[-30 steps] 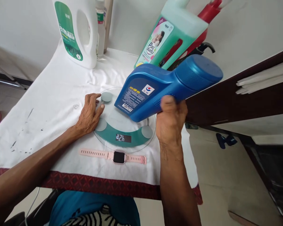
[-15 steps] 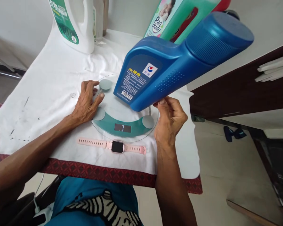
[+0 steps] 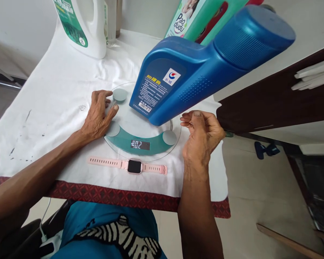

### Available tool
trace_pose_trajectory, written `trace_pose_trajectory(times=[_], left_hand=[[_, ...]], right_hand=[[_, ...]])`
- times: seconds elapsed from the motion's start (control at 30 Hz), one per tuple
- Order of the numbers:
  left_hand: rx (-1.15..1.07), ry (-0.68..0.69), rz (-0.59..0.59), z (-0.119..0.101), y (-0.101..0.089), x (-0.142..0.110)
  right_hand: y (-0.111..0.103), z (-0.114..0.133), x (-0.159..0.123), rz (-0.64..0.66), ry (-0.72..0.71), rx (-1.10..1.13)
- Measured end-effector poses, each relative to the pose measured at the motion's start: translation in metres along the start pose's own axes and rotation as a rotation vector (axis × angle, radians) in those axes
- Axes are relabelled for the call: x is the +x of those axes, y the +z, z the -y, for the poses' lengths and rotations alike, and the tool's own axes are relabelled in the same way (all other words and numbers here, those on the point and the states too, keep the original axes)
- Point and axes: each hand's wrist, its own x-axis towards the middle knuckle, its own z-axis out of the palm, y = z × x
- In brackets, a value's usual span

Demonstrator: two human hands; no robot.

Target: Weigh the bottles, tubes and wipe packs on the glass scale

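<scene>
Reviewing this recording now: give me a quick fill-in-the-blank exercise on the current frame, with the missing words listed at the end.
1. On the glass scale stands a bottle coloured ____.
2. The watch lying on the cloth has a strap coloured ____.
3. Of the left hand and the right hand, the one nearer the white jug is the ____ one.
4. The label of the green container reads "Pao ____".

Missing words: blue; pink; left; dudu.
</scene>
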Motion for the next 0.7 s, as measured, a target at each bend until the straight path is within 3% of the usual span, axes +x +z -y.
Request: trace_pose_trajectory(times=[0.53, 0.7], left_hand=[[-0.008, -0.008, 0.008, -0.001, 0.001, -0.001], [-0.033, 0.009, 0.016, 0.001, 0.002, -0.001]], right_hand=[[0.005, 0.001, -0.002, 0.046, -0.013, -0.030], [0.019, 0.023, 0.010, 0.147, -0.152, 0.091]])
